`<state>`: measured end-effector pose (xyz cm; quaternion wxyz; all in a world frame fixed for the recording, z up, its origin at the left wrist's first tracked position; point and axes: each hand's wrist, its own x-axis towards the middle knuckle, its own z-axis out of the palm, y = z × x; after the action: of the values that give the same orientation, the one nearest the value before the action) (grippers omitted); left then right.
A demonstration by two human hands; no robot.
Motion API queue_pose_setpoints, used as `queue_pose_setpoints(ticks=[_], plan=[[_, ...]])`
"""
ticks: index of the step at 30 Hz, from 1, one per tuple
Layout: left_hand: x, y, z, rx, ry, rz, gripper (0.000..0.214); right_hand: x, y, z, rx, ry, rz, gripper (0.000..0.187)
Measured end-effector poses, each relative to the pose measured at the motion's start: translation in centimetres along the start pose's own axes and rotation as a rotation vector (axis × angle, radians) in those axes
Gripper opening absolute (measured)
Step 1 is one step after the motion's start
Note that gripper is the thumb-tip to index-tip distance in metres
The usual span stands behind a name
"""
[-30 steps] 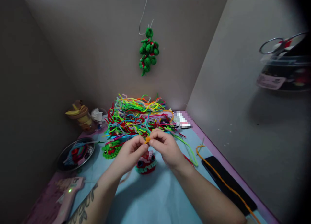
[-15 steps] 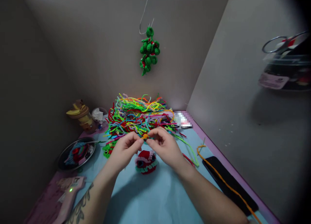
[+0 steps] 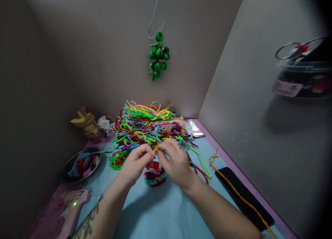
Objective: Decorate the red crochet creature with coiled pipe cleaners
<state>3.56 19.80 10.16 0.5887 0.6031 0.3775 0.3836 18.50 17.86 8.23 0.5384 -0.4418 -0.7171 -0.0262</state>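
both hands are meeting above the blue mat (image 3: 160, 211). the left hand (image 3: 136, 162) and the right hand (image 3: 175, 162) are together pinching a small orange piece (image 3: 156, 148) between thumb and fingertips, each hand's fingers closing narrowly on it. the piece is sitting up between the two hands, just in front of the pile of coloured pipe cleaners (image 3: 147, 123). a red fuzzy figure (image 3: 155, 177) is lying on the mat right below the hands (partly hidden by them). a green figure (image 3: 117, 162) is lying left of the left hand, near a metal dish (image 3: 64, 169). a long orange pipe cleaner (image 3: 240, 194) is trailing across a black phone (image 3: 249, 199) on the right.
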Motion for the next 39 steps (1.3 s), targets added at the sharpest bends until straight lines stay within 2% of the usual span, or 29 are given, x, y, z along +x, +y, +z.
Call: queue_pose_setpoints(ticks=[5,12,18,22,29,39], plan=[[0.0,0.1,0.0,0.055,-0.008,0.011,0.027,0.1,0.0,0.0,0.127,-0.006,0.072,0.014],[0.5,-0.4,-0.5,0.101,-0.048,0.042,0.034,0.5,0.0,0.0,0.302,-0.056,0.285,0.011],[0.8,-0.9,-0.4,-0.024,0.009,0.019,0.03,0.8,0.2,0.1,0.496,-0.084,0.431,0.006],[1.1,-1.4,-0.6,-0.075,-0.001,0.021,0.032,0.8,0.3,0.1,0.621,-0.127,0.513,0.003],[1.3,-1.7,-0.9,-0.064,-0.023,0.02,0.033,0.8,1.0,0.0,0.792,-0.275,0.562,0.008],[1.2,-1.4,-1.0,0.035,0.001,0.067,0.032,1.0,1.8,-0.2,0.929,-0.31,0.648,0.007]])
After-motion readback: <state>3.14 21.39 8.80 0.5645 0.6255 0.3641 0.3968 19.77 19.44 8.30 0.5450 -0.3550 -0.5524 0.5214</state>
